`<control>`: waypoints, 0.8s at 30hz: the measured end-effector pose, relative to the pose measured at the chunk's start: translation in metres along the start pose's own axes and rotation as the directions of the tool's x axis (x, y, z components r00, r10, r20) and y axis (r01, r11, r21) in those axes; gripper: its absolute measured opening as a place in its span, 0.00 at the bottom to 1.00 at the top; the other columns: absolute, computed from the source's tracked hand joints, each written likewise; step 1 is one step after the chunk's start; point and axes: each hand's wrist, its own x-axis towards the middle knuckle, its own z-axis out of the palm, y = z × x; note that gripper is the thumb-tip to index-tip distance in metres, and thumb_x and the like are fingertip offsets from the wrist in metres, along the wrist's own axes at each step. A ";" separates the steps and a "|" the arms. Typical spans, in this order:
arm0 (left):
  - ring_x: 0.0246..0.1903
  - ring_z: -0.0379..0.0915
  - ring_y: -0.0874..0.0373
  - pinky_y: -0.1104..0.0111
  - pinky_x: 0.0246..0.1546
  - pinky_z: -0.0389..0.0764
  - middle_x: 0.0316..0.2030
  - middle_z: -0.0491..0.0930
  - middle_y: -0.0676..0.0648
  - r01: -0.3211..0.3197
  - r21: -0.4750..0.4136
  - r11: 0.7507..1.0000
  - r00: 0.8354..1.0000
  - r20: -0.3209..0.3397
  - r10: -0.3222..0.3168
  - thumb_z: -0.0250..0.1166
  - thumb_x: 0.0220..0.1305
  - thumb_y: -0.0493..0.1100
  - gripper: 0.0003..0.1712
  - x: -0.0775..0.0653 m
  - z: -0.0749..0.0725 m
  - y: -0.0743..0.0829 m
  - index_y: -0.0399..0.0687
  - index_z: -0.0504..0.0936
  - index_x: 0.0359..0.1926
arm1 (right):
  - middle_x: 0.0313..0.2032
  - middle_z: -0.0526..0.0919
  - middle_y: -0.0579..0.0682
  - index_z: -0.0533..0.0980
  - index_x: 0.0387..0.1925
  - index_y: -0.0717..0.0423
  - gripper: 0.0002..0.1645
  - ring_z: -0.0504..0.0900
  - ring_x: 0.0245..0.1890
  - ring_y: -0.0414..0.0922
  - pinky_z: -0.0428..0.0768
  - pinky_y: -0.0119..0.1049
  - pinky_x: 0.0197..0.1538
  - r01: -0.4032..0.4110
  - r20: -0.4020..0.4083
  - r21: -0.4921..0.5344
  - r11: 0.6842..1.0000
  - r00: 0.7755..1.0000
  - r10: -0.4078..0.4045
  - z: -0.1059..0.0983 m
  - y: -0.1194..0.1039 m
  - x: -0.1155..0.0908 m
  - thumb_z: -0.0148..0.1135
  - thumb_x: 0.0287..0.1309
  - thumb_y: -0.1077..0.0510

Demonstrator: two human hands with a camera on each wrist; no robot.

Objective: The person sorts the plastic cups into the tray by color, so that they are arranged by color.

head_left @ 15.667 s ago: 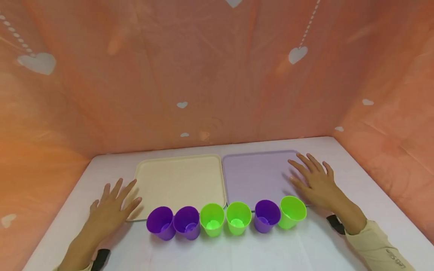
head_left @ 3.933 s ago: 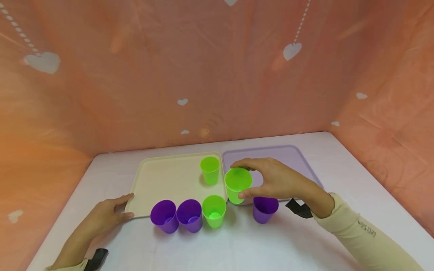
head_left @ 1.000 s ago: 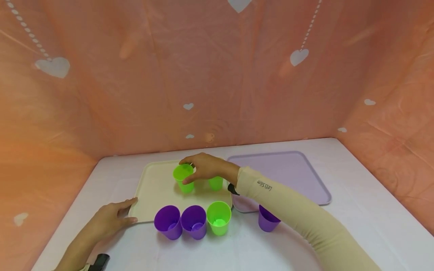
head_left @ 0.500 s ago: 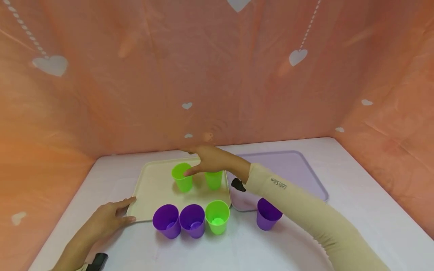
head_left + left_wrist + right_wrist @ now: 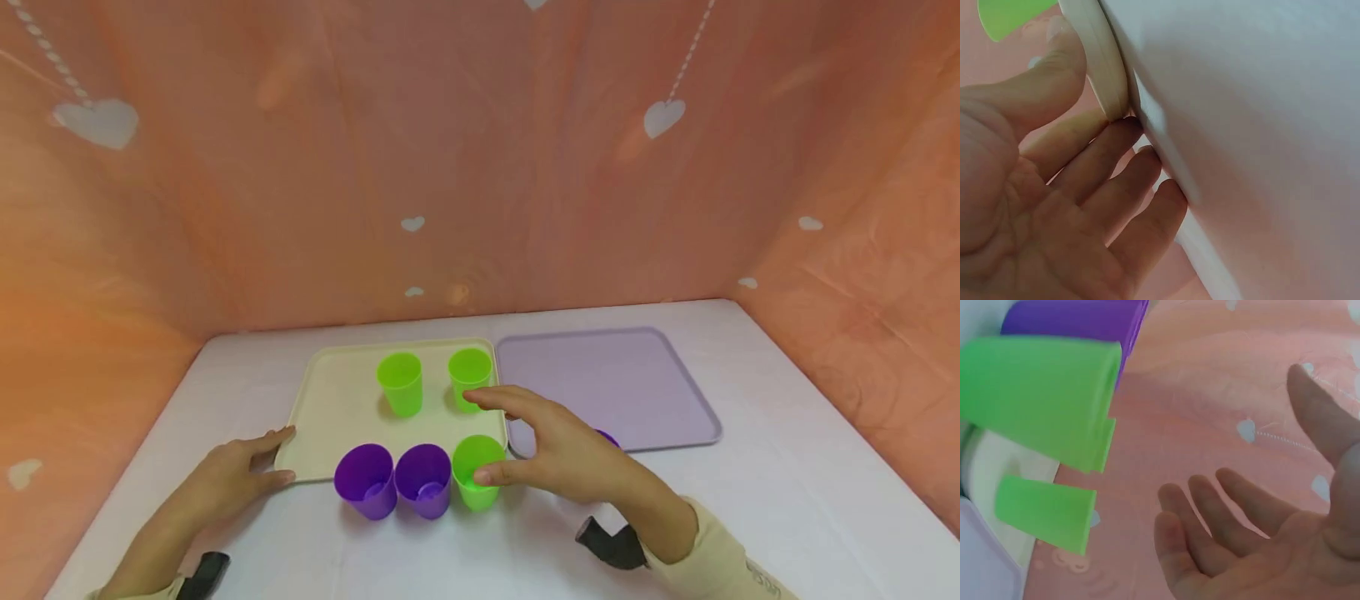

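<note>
My left hand point(image 5: 232, 479) holds the near left corner of the cream tray point(image 5: 337, 408), thumb on one side and fingers on the other. In the left wrist view the thumb lies at the tray rim point(image 5: 1100, 62), with fingertips low by the tabletop. My right hand point(image 5: 562, 454) reaches over the front row, thumb and fingers spread around a green cup point(image 5: 477, 500). The right wrist view shows a gap between that hand and the green cup point(image 5: 1041, 394). Two green cups, one left point(image 5: 402, 392) and one right point(image 5: 470, 367), stand upright on the cream tray.
Two purple cups, one point(image 5: 365, 483) beside the other point(image 5: 423, 483), stand left of the front green cup. Another purple cup point(image 5: 609, 437) is mostly hidden behind my right hand. The lilac tray point(image 5: 600, 367) adjoins the cream one. An orange curtain point(image 5: 480, 167) encloses the table.
From a front row of cups, two green ones have moved onto the cream tray. My right hand let go of the second and came back toward the front green cup. My left hand stays put.
</note>
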 end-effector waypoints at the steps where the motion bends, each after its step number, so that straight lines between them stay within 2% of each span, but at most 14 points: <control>1: 0.63 0.61 0.21 0.30 0.59 0.64 0.63 0.68 0.24 0.002 0.001 1.000 1.000 0.002 -0.002 0.71 0.58 0.54 0.42 0.000 -0.001 0.000 0.37 0.69 0.68 | 0.70 0.70 0.42 0.66 0.71 0.41 0.48 0.67 0.72 0.49 0.68 0.57 0.72 -0.016 -0.003 0.021 1.000 1.000 0.016 0.003 0.001 -0.004 0.76 0.50 0.42; 5: 0.64 0.59 0.21 0.30 0.60 0.63 0.65 0.66 0.25 0.040 0.007 0.999 0.999 0.035 -0.040 0.70 0.59 0.56 0.44 -0.002 -0.001 -0.001 0.38 0.68 0.69 | 0.71 0.67 0.39 0.64 0.72 0.39 0.49 0.64 0.74 0.48 0.66 0.58 0.73 -0.041 0.030 0.032 0.999 0.999 0.040 0.015 0.007 -0.008 0.75 0.50 0.40; 10: 0.63 0.59 0.20 0.30 0.60 0.63 0.65 0.66 0.25 0.044 0.009 0.999 0.998 0.053 -0.045 0.70 0.58 0.57 0.45 -0.005 0.002 -0.003 0.37 0.67 0.70 | 0.73 0.66 0.41 0.64 0.73 0.43 0.51 0.60 0.76 0.47 0.61 0.55 0.76 -0.047 0.090 -0.049 0.998 0.995 0.051 0.024 0.013 -0.002 0.76 0.49 0.41; 14: 0.63 0.59 0.20 0.29 0.59 0.64 0.65 0.67 0.25 0.025 0.013 1.000 0.999 0.042 -0.025 0.70 0.58 0.56 0.44 -0.006 0.001 -0.004 0.37 0.68 0.69 | 0.72 0.68 0.47 0.65 0.72 0.47 0.51 0.62 0.75 0.50 0.63 0.54 0.75 -0.030 0.109 -0.127 0.991 0.993 0.044 0.028 0.017 0.001 0.76 0.49 0.42; 18: 0.63 0.59 0.20 0.29 0.59 0.64 0.64 0.66 0.24 0.027 0.016 1.000 0.999 0.046 -0.027 0.70 0.59 0.56 0.44 -0.004 0.000 -0.005 0.37 0.68 0.69 | 0.70 0.70 0.48 0.66 0.71 0.49 0.50 0.66 0.73 0.51 0.66 0.55 0.74 -0.013 0.111 -0.171 0.985 0.993 0.032 0.030 0.020 0.003 0.75 0.49 0.40; 24: 0.64 0.58 0.20 0.29 0.60 0.63 0.66 0.66 0.26 0.050 0.018 0.999 0.997 0.059 -0.051 0.69 0.58 0.59 0.46 -0.002 0.002 -0.008 0.38 0.67 0.70 | 0.69 0.72 0.47 0.68 0.70 0.49 0.48 0.68 0.72 0.50 0.67 0.53 0.73 -0.067 0.124 -0.176 0.982 0.988 0.090 0.033 0.024 0.009 0.76 0.49 0.43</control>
